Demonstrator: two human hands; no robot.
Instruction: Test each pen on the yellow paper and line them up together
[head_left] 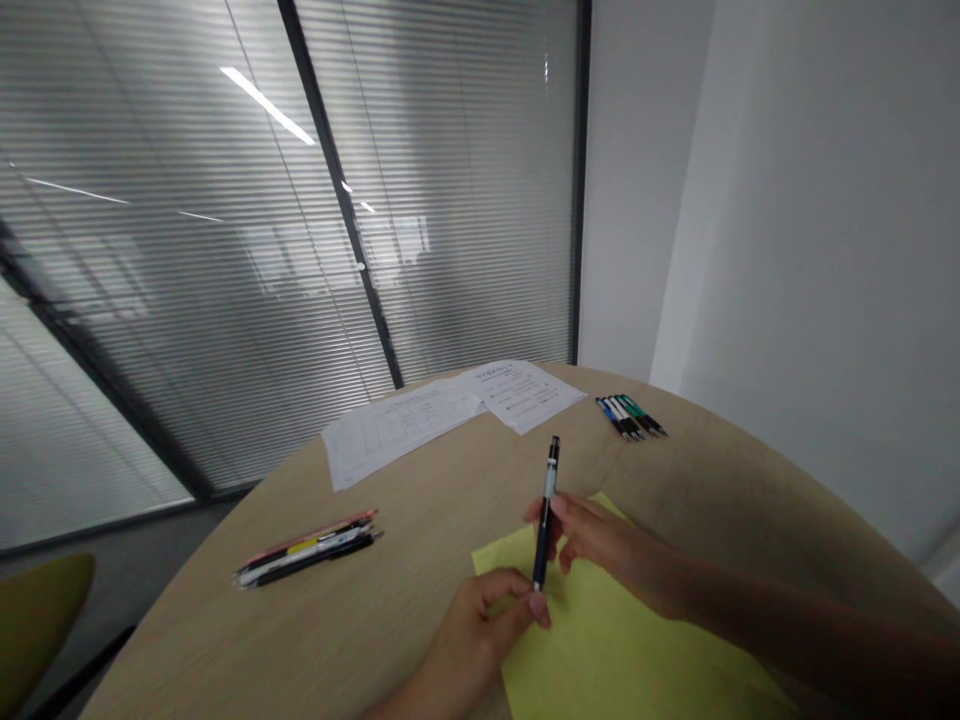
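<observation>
A dark pen (548,500) with a pale band stands nearly upright between my two hands, above a yellow sheet of paper (592,640). My right hand (592,535) grips its barrel around the middle, thumb and fingers closed on it. At the pen's lower end, the thumb and fingers of my left hand (491,620) pinch the tip. The yellow sheet lies on the table under both hands, partly covered by my right forearm.
On the round wooden table (420,500), a bundle of pens and pencils (307,550) lies to the left. Several pens (630,417) sit in a row at the back right. Printed white sheets (420,415) overlap near the far edge. A yellow-green chair (45,630) stands at lower left.
</observation>
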